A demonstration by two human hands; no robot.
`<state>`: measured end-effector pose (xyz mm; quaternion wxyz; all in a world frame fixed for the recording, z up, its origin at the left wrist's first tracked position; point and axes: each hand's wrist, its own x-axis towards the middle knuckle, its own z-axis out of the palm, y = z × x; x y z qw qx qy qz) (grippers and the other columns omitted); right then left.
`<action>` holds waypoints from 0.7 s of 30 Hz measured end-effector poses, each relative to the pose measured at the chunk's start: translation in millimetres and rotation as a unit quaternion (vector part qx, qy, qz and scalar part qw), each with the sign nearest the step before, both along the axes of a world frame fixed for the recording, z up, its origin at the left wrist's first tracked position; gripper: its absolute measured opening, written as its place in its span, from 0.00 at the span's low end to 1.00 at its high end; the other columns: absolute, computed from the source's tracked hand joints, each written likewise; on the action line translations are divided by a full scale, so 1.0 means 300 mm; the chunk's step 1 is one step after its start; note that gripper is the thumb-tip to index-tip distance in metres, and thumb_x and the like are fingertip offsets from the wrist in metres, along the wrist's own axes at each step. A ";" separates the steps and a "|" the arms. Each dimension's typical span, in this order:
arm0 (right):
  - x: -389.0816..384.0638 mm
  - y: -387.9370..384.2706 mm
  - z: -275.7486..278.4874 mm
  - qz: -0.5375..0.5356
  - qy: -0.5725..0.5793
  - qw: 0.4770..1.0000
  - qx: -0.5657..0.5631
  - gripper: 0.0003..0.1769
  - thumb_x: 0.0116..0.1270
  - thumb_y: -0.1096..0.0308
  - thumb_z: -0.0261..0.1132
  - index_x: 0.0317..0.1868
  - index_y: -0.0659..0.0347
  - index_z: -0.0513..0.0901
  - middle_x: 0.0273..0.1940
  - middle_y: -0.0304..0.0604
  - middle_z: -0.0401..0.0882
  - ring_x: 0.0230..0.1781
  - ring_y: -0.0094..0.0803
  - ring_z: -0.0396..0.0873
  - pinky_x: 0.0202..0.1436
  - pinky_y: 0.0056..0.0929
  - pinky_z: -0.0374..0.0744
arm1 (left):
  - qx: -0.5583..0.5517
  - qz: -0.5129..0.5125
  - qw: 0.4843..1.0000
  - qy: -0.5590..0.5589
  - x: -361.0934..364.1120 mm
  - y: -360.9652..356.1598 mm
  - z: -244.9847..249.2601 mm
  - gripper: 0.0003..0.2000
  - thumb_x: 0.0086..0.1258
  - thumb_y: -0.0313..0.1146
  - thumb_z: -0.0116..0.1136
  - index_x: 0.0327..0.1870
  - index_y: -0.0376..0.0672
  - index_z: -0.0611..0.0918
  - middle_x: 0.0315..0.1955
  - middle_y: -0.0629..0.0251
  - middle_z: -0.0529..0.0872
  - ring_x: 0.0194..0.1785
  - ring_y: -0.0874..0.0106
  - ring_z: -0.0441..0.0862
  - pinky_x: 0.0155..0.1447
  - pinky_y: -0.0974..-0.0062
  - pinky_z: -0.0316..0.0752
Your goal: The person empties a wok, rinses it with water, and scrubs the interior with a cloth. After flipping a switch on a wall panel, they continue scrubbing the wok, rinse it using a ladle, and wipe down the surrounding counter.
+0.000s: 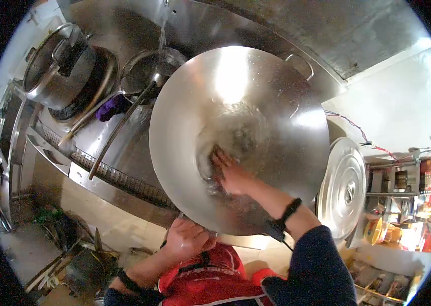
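A very large steel wok [174, 137] fills the middle of the view, tilted toward me, with swirling water [246, 122] in its bowl. My right hand [233, 176] reaches down into that water, fingers curled against the wok's inner wall. Something dark shows at its fingertips, but water and blur hide what it is. At the wok's near left rim my left hand [190, 238] is closed around the side handle, which it mostly covers. The opposite loop handle [302, 66] stands out at the far right rim.
Water runs from a tap [163, 35] into a smaller pan [139, 71] behind the wok. A lidded pot [60, 76] stands at the left. A long stick [118, 135] and a purple cloth [112, 107] lie beside the pan. A round metal lid [345, 188] leans at the right.
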<state>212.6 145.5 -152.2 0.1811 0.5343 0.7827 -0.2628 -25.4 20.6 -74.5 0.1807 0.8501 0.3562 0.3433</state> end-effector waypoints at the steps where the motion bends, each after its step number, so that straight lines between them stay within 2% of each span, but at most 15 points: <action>1: 0.015 0.080 0.006 -0.036 0.014 0.999 0.013 0.41 0.77 0.48 0.49 0.81 0.55 0.45 0.83 0.51 0.36 0.82 0.51 0.41 0.83 0.49 0.48 | 0.001 -0.001 1.000 0.002 0.002 0.004 0.010 0.15 0.48 0.37 0.74 0.16 0.52 0.73 0.18 0.75 0.74 0.25 0.73 0.75 0.31 0.70 0.67; 2: 0.035 0.159 0.011 -0.072 0.029 0.997 0.026 0.40 0.78 0.48 0.49 0.81 0.55 0.45 0.83 0.50 0.36 0.83 0.49 0.41 0.83 0.47 0.49 | -0.011 -0.012 0.999 0.028 0.000 0.012 0.028 0.15 0.47 0.37 0.73 0.16 0.52 0.73 0.18 0.75 0.74 0.25 0.72 0.75 0.31 0.70 0.67; 4: 0.156 0.248 -0.015 -0.093 -0.035 0.992 0.076 0.39 0.78 0.48 0.47 0.81 0.56 0.45 0.83 0.50 0.36 0.83 0.49 0.39 0.83 0.47 0.47 | -0.029 -0.034 0.997 0.055 0.004 0.014 0.046 0.15 0.47 0.36 0.73 0.16 0.52 0.73 0.19 0.75 0.74 0.25 0.72 0.75 0.31 0.70 0.67; 8: 0.333 0.052 0.014 -0.059 -0.078 0.994 0.052 0.39 0.79 0.47 0.47 0.81 0.56 0.47 0.82 0.52 0.38 0.83 0.50 0.38 0.84 0.47 0.44 | -0.001 -0.006 1.000 0.019 0.010 0.011 0.028 0.16 0.46 0.35 0.73 0.15 0.52 0.71 0.18 0.75 0.72 0.24 0.72 0.73 0.31 0.70 0.67; 11: 0.256 -0.163 -0.078 0.071 -0.106 0.992 -0.002 0.40 0.77 0.47 0.50 0.81 0.57 0.48 0.82 0.53 0.39 0.83 0.49 0.37 0.84 0.47 0.42 | 0.007 0.007 1.000 0.001 -0.002 0.008 -0.007 0.17 0.46 0.35 0.73 0.14 0.52 0.71 0.17 0.75 0.71 0.24 0.72 0.73 0.31 0.70 0.67; 13: 0.031 -0.161 0.038 0.037 0.029 0.999 0.011 0.42 0.76 0.48 0.51 0.81 0.59 0.48 0.82 0.54 0.40 0.83 0.49 0.38 0.84 0.46 0.42 | 0.010 0.013 1.000 -0.010 -0.004 0.010 -0.003 0.17 0.46 0.35 0.73 0.14 0.53 0.70 0.17 0.76 0.71 0.24 0.72 0.73 0.31 0.70 0.67; 14: -0.046 -0.088 0.092 0.017 0.067 0.997 -0.035 0.43 0.76 0.50 0.53 0.81 0.60 0.46 0.82 0.55 0.40 0.83 0.49 0.37 0.84 0.45 0.43 | -0.008 0.004 1.000 0.015 -0.003 0.012 0.016 0.18 0.46 0.35 0.73 0.14 0.53 0.70 0.16 0.76 0.70 0.24 0.72 0.73 0.31 0.70 0.67; 15: -0.070 -0.048 -0.083 0.018 0.100 0.991 0.083 0.43 0.75 0.53 0.54 0.81 0.60 0.45 0.81 0.56 0.41 0.83 0.49 0.41 0.83 0.43 0.47 | -0.022 -0.003 0.999 0.049 -0.008 0.021 0.035 0.18 0.46 0.35 0.73 0.14 0.53 0.69 0.16 0.76 0.70 0.24 0.71 0.72 0.30 0.70 0.67; 16: -0.107 0.041 0.024 -0.024 0.078 0.996 0.046 0.42 0.75 0.55 0.54 0.81 0.60 0.45 0.82 0.55 0.41 0.82 0.49 0.43 0.83 0.42 0.49 | -0.019 0.000 0.998 0.056 -0.001 0.028 0.052 0.18 0.46 0.35 0.73 0.14 0.53 0.69 0.16 0.76 0.70 0.24 0.71 0.72 0.30 0.70 0.67; 17: -0.127 0.169 0.148 -0.066 0.055 0.996 0.008 0.41 0.75 0.56 0.53 0.81 0.59 0.46 0.82 0.53 0.42 0.82 0.49 0.45 0.82 0.41 0.51 | -0.021 0.004 1.000 0.017 0.010 0.031 0.068 0.18 0.46 0.36 0.73 0.14 0.53 0.69 0.15 0.76 0.70 0.24 0.71 0.72 0.30 0.69 0.67; 18: -0.098 0.269 0.138 -0.116 0.101 0.988 0.020 0.41 0.74 0.58 0.53 0.81 0.57 0.46 0.82 0.52 0.43 0.81 0.49 0.47 0.82 0.40 0.52 | -0.025 0.011 0.999 -0.019 0.016 0.029 0.076 0.19 0.47 0.36 0.74 0.13 0.53 0.69 0.15 0.76 0.70 0.24 0.71 0.72 0.29 0.68 0.66; 19: -0.049 0.348 0.114 -0.166 0.146 0.975 0.031 0.40 0.74 0.60 0.53 0.81 0.56 0.46 0.82 0.50 0.44 0.81 0.49 0.48 0.82 0.39 0.54 | -0.023 0.015 1.000 -0.010 0.015 0.028 0.074 0.19 0.47 0.36 0.74 0.13 0.53 0.69 0.15 0.76 0.70 0.24 0.71 0.72 0.29 0.68 0.66; 21: 0.135 0.436 0.002 -0.154 0.077 0.975 0.140 0.40 0.74 0.61 0.54 0.81 0.55 0.48 0.82 0.48 0.45 0.82 0.47 0.46 0.82 0.43 0.53 | -0.041 -0.035 0.996 0.075 0.012 0.023 0.069 0.19 0.48 0.37 0.74 0.14 0.52 0.70 0.15 0.76 0.71 0.24 0.72 0.73 0.29 0.68 0.67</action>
